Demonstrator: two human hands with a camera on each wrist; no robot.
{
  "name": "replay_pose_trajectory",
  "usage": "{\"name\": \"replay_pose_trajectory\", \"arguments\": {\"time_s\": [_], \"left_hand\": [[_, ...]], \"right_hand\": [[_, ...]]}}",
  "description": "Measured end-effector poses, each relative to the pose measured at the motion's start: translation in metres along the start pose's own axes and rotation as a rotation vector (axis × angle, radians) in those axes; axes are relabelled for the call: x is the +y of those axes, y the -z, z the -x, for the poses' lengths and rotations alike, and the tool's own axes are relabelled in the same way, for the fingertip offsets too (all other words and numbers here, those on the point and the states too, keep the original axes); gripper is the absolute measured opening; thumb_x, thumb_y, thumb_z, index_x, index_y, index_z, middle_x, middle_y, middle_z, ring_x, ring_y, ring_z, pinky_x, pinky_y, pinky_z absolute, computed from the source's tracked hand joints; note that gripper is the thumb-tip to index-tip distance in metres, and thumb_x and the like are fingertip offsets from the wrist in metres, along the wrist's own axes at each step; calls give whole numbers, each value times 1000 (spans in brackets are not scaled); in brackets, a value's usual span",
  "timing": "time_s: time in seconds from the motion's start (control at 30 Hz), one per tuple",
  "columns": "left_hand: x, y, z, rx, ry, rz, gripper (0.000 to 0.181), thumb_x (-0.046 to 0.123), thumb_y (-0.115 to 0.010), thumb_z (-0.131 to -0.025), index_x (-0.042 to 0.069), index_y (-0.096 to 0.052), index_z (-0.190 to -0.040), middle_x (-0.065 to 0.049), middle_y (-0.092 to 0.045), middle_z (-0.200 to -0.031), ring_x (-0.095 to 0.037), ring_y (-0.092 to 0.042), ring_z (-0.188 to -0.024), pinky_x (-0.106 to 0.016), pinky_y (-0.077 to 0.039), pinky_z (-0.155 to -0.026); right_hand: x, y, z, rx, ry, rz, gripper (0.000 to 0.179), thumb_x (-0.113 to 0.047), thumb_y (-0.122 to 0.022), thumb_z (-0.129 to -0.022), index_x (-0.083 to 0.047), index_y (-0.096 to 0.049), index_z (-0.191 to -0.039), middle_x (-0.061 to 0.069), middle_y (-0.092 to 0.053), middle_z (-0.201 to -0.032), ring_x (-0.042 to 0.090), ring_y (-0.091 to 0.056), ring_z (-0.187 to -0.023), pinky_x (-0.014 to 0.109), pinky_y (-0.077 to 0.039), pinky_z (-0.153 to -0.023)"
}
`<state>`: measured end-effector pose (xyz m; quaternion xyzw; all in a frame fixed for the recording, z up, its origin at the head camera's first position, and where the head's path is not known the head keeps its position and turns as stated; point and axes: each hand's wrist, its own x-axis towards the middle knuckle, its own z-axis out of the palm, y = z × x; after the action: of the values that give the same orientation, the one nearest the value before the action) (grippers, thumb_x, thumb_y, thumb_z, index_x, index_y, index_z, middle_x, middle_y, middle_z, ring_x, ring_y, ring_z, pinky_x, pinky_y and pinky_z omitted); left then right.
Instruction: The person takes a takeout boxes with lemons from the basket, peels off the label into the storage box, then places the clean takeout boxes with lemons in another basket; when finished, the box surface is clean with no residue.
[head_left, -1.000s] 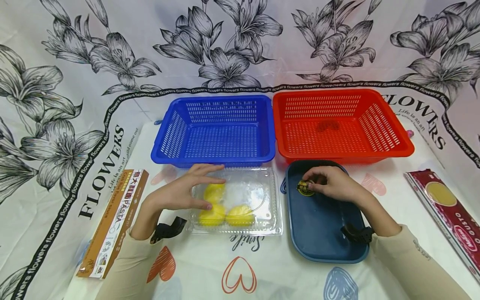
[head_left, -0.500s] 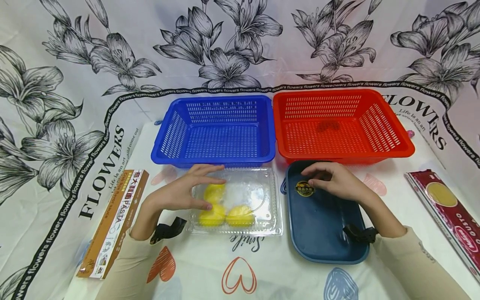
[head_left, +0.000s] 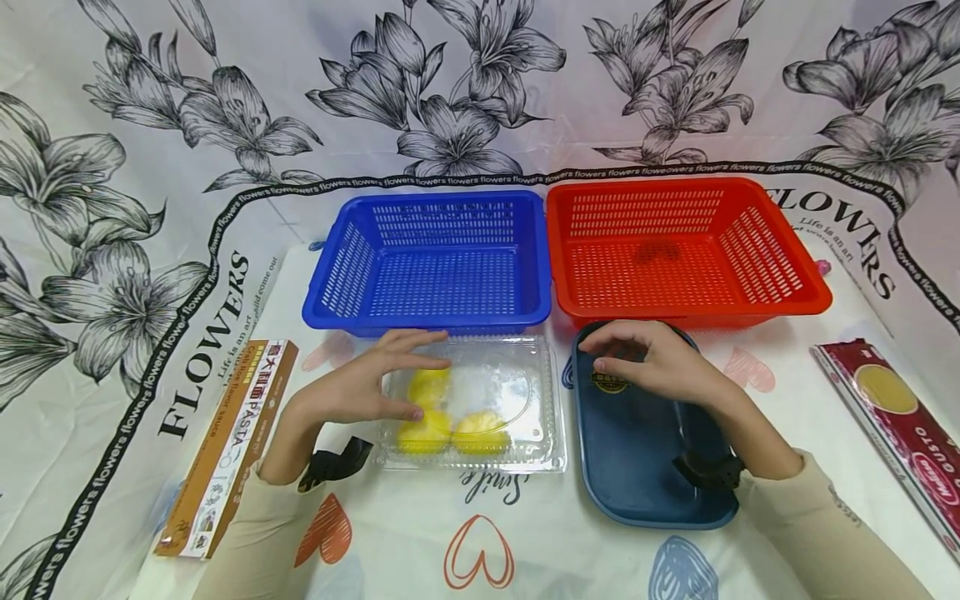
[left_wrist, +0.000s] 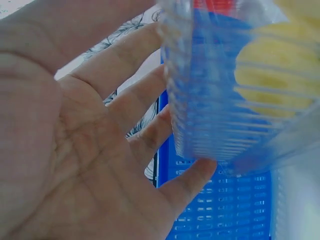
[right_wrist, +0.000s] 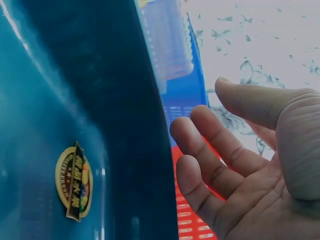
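Pale beige clothing with long sleeves, viewed from my remote station: the left sleeve point(head_left: 243, 537) appears in the lower left of the frame and the right sleeve point(head_left: 828, 533) in the lower right, with small dark lettering point(head_left: 843, 504) along its upper edge, too fine for me to read. A black band point(head_left: 333, 465) shows just beyond the left sleeve, a second, glossy black band point(head_left: 712, 473) beyond the right. The left hand point(head_left: 362, 383) and right hand point(head_left: 663, 360) are bare.
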<state>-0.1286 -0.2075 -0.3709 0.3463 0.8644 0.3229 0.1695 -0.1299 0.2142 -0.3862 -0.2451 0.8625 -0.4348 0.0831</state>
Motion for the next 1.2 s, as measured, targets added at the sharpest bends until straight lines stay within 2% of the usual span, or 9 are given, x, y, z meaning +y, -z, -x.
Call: {"name": "replay_pose_trajectory", "arguments": {"time_s": [0.2, 0.4, 0.57, 0.7, 0.83, 0.9, 1.0, 1.07, 1.2], "left_hand": [[0, -1, 3, 26, 6, 27, 64, 12, -84, -81, 15, -62, -141, -6, -36, -165, -32, -19, -157, -66, -21, -122], [3, -1, 7, 44, 24, 10, 64, 13, -85, -81, 16, -62, -141, -3, -37, -165, -32, -20, -157, -63, -21, -123], [5, -4, 10, 67, 35, 11, 62, 13, -84, -82, 14, -63, -140, -4, -39, -164, -33, -19, -158, -62, -22, -124], [7, -8, 15, 113, 46, 1, 59, 14, -85, -82, 15, -65, -138, -5, -41, -163, -34, -19, -158, -63, -25, -122], [9, -12, 23, 181, 85, -22, 54, 19, -84, -84, 17, -67, -135, -5, -41, -161, -33, -23, -156, -61, -33, -118], [7, -14, 26, 219, 98, -30, 54, 21, -84, -84, 18, -67, -135, -7, -40, -161, -33, -26, -154, -60, -38, -116], [4, -19, 32, 270, 113, -38, 55, 24, -84, -84, 20, -66, -135, -8, -37, -161, -33, -31, -151, -60, -41, -113], [2, -22, 35, 287, 129, -35, 55, 24, -83, -85, 22, -64, -136, -9, -34, -162, -34, -31, -150, -62, -42, -111], [0, -27, 43, 297, 178, -21, 55, 25, -80, -88, 26, -61, -139, -8, -28, -162, -34, -27, -151, -67, -40, -108]], "right_hand": [[-5, 3, -2, 27, 30, -10, 23, -9, -73, -93, -15, -75, -115, -3, -74, -101, 13, -65, -88, 24, -56, -78], [-12, 0, -4, 9, 35, 18, 25, -15, -75, -92, -18, -74, -116, -5, -74, -103, 12, -64, -91, 24, -55, -81], [-14, 3, -4, 66, 42, 53, 25, -15, -75, -92, -17, -74, -117, -4, -74, -105, 10, -64, -93, 23, -55, -82], [-9, 13, 1, 147, 20, 74, 27, -14, -74, -93, -17, -74, -120, -1, -74, -108, 8, -63, -94, 20, -53, -82], [1, 26, 8, 268, -59, 86, 29, -16, -74, -94, -20, -73, -123, 1, -74, -113, 3, -62, -95, 15, -50, -83], [7, 33, 12, 344, -105, 80, 29, -18, -74, -94, -20, -73, -123, -6, -73, -113, 2, -61, -95, 13, -48, -81], [17, 43, 19, 451, -132, 66, 30, -18, -74, -93, -16, -73, -123, -18, -71, -109, 3, -60, -93, 13, -47, -79], [24, 50, 23, 513, -131, 67, 31, -17, -74, -93, -14, -72, -124, -26, -66, -107, 1, -58, -94, 12, -45, -78], [41, 64, 31, 628, -170, 76, 34, -19, -71, -94, -12, -70, -128, -31, -61, -110, -3, -53, -103, 14, -41, -83]]}}
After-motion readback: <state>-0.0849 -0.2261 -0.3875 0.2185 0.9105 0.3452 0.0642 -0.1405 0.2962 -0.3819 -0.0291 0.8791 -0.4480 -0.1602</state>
